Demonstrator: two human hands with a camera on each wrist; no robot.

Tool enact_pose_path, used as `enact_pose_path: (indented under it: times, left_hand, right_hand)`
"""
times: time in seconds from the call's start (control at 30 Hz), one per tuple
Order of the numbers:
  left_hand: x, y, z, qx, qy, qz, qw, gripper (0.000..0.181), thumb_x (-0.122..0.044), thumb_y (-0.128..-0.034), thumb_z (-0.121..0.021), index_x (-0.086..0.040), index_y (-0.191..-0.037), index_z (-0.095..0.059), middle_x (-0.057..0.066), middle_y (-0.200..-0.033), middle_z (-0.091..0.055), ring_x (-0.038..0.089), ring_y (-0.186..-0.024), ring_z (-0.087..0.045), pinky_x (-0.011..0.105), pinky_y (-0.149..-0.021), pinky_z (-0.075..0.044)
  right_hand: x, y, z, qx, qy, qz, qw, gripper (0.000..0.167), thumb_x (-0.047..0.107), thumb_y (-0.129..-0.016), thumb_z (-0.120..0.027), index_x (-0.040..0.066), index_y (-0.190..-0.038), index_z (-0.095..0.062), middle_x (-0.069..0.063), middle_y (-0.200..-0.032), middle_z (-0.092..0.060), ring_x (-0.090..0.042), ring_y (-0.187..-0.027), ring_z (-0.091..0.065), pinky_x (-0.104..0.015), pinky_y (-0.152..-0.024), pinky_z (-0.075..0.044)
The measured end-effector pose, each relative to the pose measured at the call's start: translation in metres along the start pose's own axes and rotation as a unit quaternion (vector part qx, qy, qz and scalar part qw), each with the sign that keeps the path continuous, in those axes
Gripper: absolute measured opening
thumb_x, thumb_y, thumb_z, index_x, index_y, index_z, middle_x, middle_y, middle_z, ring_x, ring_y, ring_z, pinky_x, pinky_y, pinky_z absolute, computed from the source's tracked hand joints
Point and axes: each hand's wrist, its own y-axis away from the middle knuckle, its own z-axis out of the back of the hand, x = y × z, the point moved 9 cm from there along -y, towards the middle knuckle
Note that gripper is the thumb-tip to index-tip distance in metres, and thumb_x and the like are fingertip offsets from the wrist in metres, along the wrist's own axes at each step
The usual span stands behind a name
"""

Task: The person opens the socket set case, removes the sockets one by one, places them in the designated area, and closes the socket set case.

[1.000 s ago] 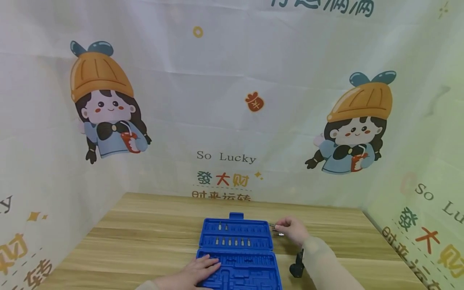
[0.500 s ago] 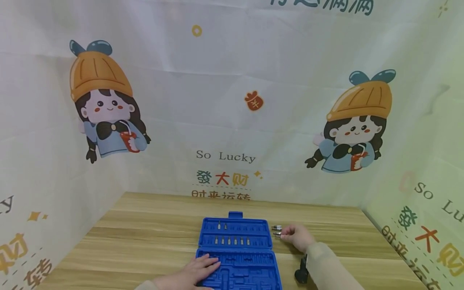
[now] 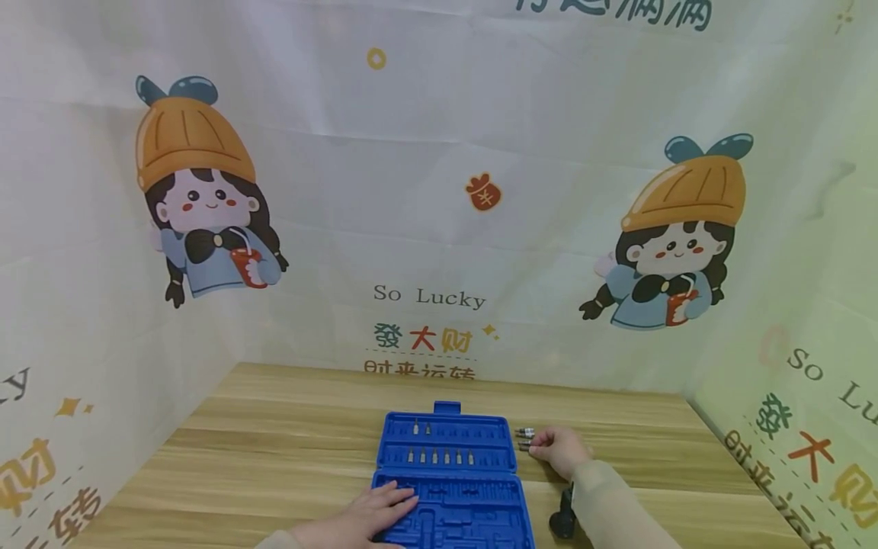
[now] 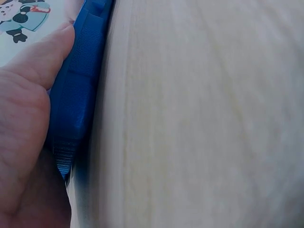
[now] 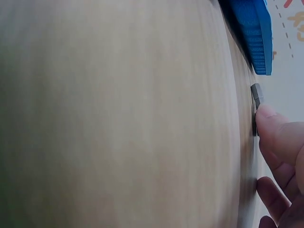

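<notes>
An open blue bit case (image 3: 453, 507) lies on the table. My left hand (image 3: 366, 515) rests on its lower left part, fingers extended. The left wrist view shows my left thumb (image 4: 45, 54) lying along the case's side (image 4: 80, 90). Just right of the lid, my right hand (image 3: 562, 450) pinches a small metal bit (image 3: 524, 442) lying on the table. In the right wrist view, the thumb covers part of this bit (image 5: 257, 92). A second metal piece (image 3: 525, 432) lies slightly farther back, next to the lid's right edge.
Several bits (image 3: 434, 457) stand in the lid's front row, and two more bits (image 3: 415, 428) in its back row. The lower half has moulded recesses. A black device (image 3: 563, 518) is at the right wrist. A printed cloth (image 3: 425, 229) surrounds the wooden table (image 3: 288, 427).
My right hand has let go of the farther metal piece beside the lid and moved slightly toward me and right, onto the nearer bit. My left hand has stayed put on the case.
</notes>
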Motion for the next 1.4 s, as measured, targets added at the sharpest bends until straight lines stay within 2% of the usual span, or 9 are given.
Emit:
enact_pose_path:
  times: [0.33,0.47,0.67,0.8,0.87,0.9,1.03,1.1,1.4]
  left_hand:
    - [0.054,-0.008,-0.039,0.003,0.034,0.006,0.9994,0.067,-0.051,-0.0987,-0.044,-0.022,-0.155,-0.022,0.007,-0.156,-0.027,0.033,-0.144,-0.017,0.058,-0.108,-0.026]
    - [0.062,-0.01,-0.044,0.003,0.031,0.004,0.9995,0.067,-0.051,-0.0987,-0.044,-0.023,-0.155,-0.021,0.007,-0.157,-0.026,0.032,-0.145,-0.015,0.057,-0.109,-0.025]
    - [0.05,-0.008,-0.035,0.002,0.032,0.007,0.9994,0.068,-0.05,-0.0978,-0.047,-0.022,-0.154,-0.023,0.008,-0.156,-0.027,0.031,-0.145,-0.016,0.056,-0.11,-0.024]
    - [0.024,-0.003,-0.016,0.009,0.026,0.019,0.9994,0.069,-0.049,-0.0976,-0.049,-0.012,-0.153,-0.028,0.013,-0.154,-0.031,0.035,-0.143,-0.02,0.056,-0.108,-0.027]
    - [0.021,-0.002,-0.013,0.009,0.022,0.019,0.9995,0.07,-0.05,-0.0973,-0.048,-0.01,-0.152,-0.03,0.013,-0.153,-0.032,0.036,-0.142,-0.022,0.056,-0.108,-0.028]
    - [0.021,-0.003,-0.013,0.011,0.019,0.019,0.9996,0.07,-0.05,-0.0975,-0.048,-0.008,-0.151,-0.031,0.014,-0.152,-0.033,0.039,-0.141,-0.024,0.057,-0.107,-0.029]
    - [0.055,-0.011,-0.039,-0.002,0.008,-0.006,0.9999,0.069,-0.053,-0.0976,-0.045,-0.019,-0.154,-0.025,0.007,-0.155,-0.03,0.036,-0.142,-0.023,0.06,-0.105,-0.029]
    - [0.059,-0.012,-0.042,-0.003,0.006,-0.012,0.9999,0.068,-0.052,-0.0978,-0.045,-0.022,-0.155,-0.023,0.007,-0.156,-0.029,0.034,-0.143,-0.021,0.059,-0.106,-0.028]
    - [0.011,-0.001,-0.006,0.013,0.002,0.0,0.9999,0.071,-0.052,-0.0976,-0.046,-0.007,-0.151,-0.031,0.016,-0.151,-0.034,0.036,-0.141,-0.025,0.05,-0.109,-0.03]
  right_hand:
    - [0.001,0.001,0.0,0.005,-0.027,-0.004,0.9996,0.011,0.008,-0.083,-0.074,0.004,-0.084,-0.064,-0.001,-0.078,-0.06,-0.016,-0.072,-0.052,-0.03,-0.066,-0.039]
    - [0.0,0.001,0.005,-0.002,-0.032,-0.007,0.9995,0.011,0.01,-0.084,-0.073,0.004,-0.087,-0.065,-0.002,-0.081,-0.062,-0.017,-0.074,-0.053,-0.03,-0.064,-0.04]
    - [0.007,-0.004,0.008,-0.011,-0.07,-0.012,0.9975,0.008,0.009,-0.087,-0.068,0.002,-0.088,-0.064,-0.005,-0.082,-0.062,-0.019,-0.072,-0.051,-0.03,-0.061,-0.04]
    - [0.03,-0.011,0.005,-0.006,-0.07,-0.003,0.9976,0.008,0.01,-0.089,-0.067,0.003,-0.091,-0.064,-0.006,-0.086,-0.062,-0.02,-0.076,-0.054,-0.035,-0.065,-0.045]
    - [0.043,-0.015,0.001,-0.001,-0.067,0.004,0.9977,0.01,0.012,-0.09,-0.067,0.004,-0.094,-0.065,-0.005,-0.089,-0.063,-0.02,-0.08,-0.057,-0.038,-0.07,-0.048]
    - [0.049,-0.016,-0.002,-0.001,-0.07,0.009,0.9975,0.011,0.012,-0.09,-0.067,0.003,-0.095,-0.066,-0.006,-0.09,-0.064,-0.021,-0.082,-0.057,-0.04,-0.073,-0.048]
    - [0.068,-0.021,-0.016,0.01,-0.083,0.01,0.9964,0.015,0.015,-0.09,-0.068,0.004,-0.099,-0.068,-0.006,-0.095,-0.065,-0.022,-0.087,-0.059,-0.043,-0.078,-0.049]
    - [0.077,-0.022,-0.023,0.013,-0.093,0.014,0.9955,0.015,0.014,-0.09,-0.068,0.003,-0.1,-0.068,-0.007,-0.096,-0.065,-0.023,-0.088,-0.059,-0.044,-0.079,-0.049]
    - [0.106,-0.023,-0.06,0.03,-0.147,0.029,0.9883,0.016,0.014,-0.088,-0.07,0.002,-0.1,-0.067,-0.008,-0.097,-0.064,-0.023,-0.09,-0.059,-0.045,-0.082,-0.048]
